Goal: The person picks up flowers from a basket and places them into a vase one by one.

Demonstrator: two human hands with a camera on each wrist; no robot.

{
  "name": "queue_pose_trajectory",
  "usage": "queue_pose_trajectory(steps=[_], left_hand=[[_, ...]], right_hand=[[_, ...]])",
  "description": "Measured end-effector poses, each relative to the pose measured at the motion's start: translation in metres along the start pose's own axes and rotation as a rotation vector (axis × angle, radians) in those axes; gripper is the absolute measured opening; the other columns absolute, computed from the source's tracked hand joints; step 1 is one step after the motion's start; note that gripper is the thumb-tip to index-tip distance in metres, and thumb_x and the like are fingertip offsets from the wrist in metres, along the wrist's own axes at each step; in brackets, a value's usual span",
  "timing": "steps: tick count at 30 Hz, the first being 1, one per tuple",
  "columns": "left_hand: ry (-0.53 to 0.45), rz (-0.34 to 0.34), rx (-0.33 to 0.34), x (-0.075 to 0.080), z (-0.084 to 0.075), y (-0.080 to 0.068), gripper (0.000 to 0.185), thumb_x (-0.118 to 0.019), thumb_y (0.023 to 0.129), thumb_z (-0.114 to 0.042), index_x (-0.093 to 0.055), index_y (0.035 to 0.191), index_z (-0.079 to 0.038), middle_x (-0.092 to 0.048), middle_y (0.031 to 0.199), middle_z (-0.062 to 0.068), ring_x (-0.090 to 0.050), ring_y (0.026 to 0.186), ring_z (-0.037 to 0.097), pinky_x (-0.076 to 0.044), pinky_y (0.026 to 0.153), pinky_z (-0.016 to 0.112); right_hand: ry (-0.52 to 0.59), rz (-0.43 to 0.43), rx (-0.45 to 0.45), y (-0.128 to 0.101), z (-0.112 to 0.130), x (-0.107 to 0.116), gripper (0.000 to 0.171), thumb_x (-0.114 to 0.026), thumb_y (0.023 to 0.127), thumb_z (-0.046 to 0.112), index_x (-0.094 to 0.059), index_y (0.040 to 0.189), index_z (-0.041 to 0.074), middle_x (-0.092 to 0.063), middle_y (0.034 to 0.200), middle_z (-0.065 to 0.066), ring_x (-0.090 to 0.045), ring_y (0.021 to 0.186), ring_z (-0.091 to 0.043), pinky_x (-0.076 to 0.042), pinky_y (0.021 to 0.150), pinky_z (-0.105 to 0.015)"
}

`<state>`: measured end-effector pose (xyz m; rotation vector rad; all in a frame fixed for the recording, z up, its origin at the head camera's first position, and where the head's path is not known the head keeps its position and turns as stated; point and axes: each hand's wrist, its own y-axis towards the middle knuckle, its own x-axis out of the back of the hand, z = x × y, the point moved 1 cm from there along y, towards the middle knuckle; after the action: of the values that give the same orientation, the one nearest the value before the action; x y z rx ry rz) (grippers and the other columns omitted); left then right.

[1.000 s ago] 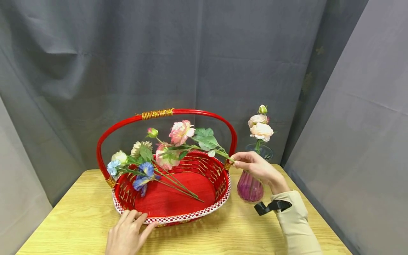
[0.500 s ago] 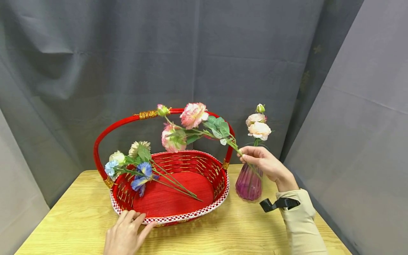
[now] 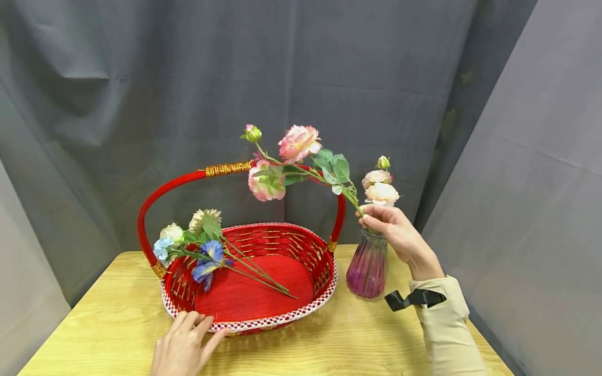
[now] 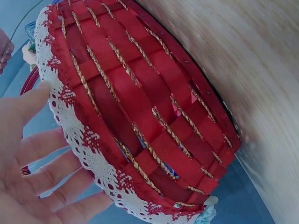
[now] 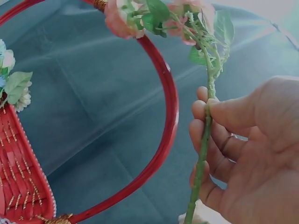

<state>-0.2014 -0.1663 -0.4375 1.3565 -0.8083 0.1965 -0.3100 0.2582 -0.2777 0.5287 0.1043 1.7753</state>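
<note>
Right hand: At centre right of the head view, the right hand (image 3: 400, 237) pinches the green stem of a pink flower spray (image 3: 291, 156), thumb against curled fingers; the right wrist view shows the thumb pressed on the stem (image 5: 204, 140).
Flower spray: Its blooms hang in the upper middle of the frame, above the gold-wrapped top of the basket handle (image 3: 226, 169), with the stem slanting down to the right into the hand.
What changed: A second ago the spray lay low across the basket with the hand at the basket's right end. It has since been lifted up and to the right, clear of the handle, and the hand now sits just above the vase mouth.
What it means: The spray appears to be on its way out of the basket and toward the vase; its lower end is hidden behind the hand, so whether it has entered the glass cannot be told.
Vase: A purple ribbed glass vase (image 3: 368, 269) stands right of the basket, already holding pale peach flowers (image 3: 380, 188).
Left hand: At the bottom left, the left hand (image 3: 184, 347) rests with straight, relaxed fingers against the lace-trimmed near rim of the red basket (image 3: 263, 324), gripping nothing.
Basket contents: Blue and cream flowers (image 3: 197, 245) lie at its left end.
Setting: A wooden table (image 3: 94, 324) before a grey curtain (image 3: 141, 78).
</note>
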Motion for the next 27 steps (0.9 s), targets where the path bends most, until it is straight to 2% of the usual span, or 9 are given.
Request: queue_pose_trajectory(steps=[4, 7, 11, 16, 19, 22, 25, 27], left_hand=[[0.018, 0.03, 0.017, 0.001, -0.001, 0.0, 0.043, -0.078, 0.072, -0.053, -0.076, 0.086, -0.012, -0.061, 0.079, -0.002, -0.055, 0.075, 0.016, -0.045, 0.044, 0.028], [0.028, 0.043, 0.027, 0.001, -0.002, 0.0, 0.043, -0.081, 0.069, -0.051, -0.077, 0.086, -0.012, -0.062, 0.08, -0.002, -0.055, 0.075, 0.016, -0.045, 0.044, 0.027], [0.024, 0.031, 0.025, 0.0, -0.001, 0.0, 0.044, -0.079, 0.072, -0.053, -0.077, 0.086, -0.011, -0.062, 0.08, -0.001, -0.055, 0.075, 0.017, -0.045, 0.044, 0.027], [0.013, 0.008, 0.021, -0.002, 0.0, -0.002, 0.048, -0.073, 0.077, -0.058, -0.076, 0.086, -0.011, -0.061, 0.08, -0.001, -0.055, 0.075, 0.017, -0.044, 0.043, 0.028], [0.017, 0.008, 0.025, -0.002, 0.0, -0.002, 0.046, -0.076, 0.074, -0.056, -0.076, 0.086, -0.012, -0.061, 0.08, -0.002, -0.055, 0.075, 0.017, -0.044, 0.043, 0.028], [0.026, 0.017, 0.034, -0.002, -0.001, -0.002, 0.044, -0.079, 0.07, -0.053, -0.076, 0.086, -0.012, -0.061, 0.08, -0.003, -0.054, 0.075, 0.016, -0.043, 0.042, 0.027], [0.03, 0.024, 0.038, -0.001, -0.002, -0.001, 0.044, -0.08, 0.069, -0.052, -0.077, 0.086, -0.012, -0.061, 0.08, -0.003, -0.054, 0.075, 0.016, -0.043, 0.042, 0.027], [0.03, 0.023, 0.034, -0.001, -0.001, -0.001, 0.044, -0.081, 0.068, -0.052, -0.077, 0.086, -0.012, -0.061, 0.08, -0.003, -0.054, 0.075, 0.016, -0.043, 0.042, 0.027]], right_hand=[[0.001, -0.03, 0.023, 0.0, 0.008, 0.002, 0.017, -0.053, 0.1, 0.007, -0.066, 0.103, 0.017, -0.066, 0.095, 0.014, -0.061, 0.09, -0.002, -0.048, 0.082, -0.017], [0.021, -0.036, 0.022, 0.001, 0.012, 0.003, 0.021, -0.053, 0.1, 0.007, -0.066, 0.1, 0.023, -0.066, 0.095, 0.014, -0.061, 0.089, -0.001, -0.048, 0.082, -0.017], [0.033, -0.048, 0.036, 0.005, 0.018, 0.007, 0.024, -0.053, 0.1, 0.005, -0.067, 0.098, 0.024, -0.066, 0.095, 0.014, -0.061, 0.089, -0.002, -0.048, 0.081, -0.016], [-0.007, -0.06, 0.05, 0.013, 0.029, 0.01, 0.025, -0.053, 0.099, 0.004, -0.067, 0.095, 0.024, -0.065, 0.095, 0.013, -0.06, 0.089, -0.002, -0.049, 0.082, -0.016], [-0.059, -0.077, 0.042, 0.016, 0.037, 0.011, 0.02, -0.054, 0.099, 0.005, -0.066, 0.097, 0.021, -0.065, 0.095, 0.014, -0.06, 0.089, -0.001, -0.05, 0.082, -0.016], [-0.109, -0.096, 0.044, 0.02, 0.049, 0.01, 0.013, -0.054, 0.099, 0.006, -0.065, 0.105, 0.009, -0.065, 0.095, 0.014, -0.06, 0.088, -0.002, -0.05, 0.081, -0.015], [-0.13, -0.109, 0.035, 0.026, 0.06, 0.008, 0.02, -0.054, 0.1, 0.008, -0.06, 0.115, -0.004, -0.064, 0.095, 0.013, -0.06, 0.086, -0.002, -0.051, 0.077, -0.016], [-0.143, -0.114, 0.025, 0.03, 0.067, 0.006, 0.026, -0.054, 0.1, 0.009, -0.057, 0.119, -0.007, -0.063, 0.095, 0.011, -0.06, 0.084, -0.003, -0.051, 0.073, -0.016]])
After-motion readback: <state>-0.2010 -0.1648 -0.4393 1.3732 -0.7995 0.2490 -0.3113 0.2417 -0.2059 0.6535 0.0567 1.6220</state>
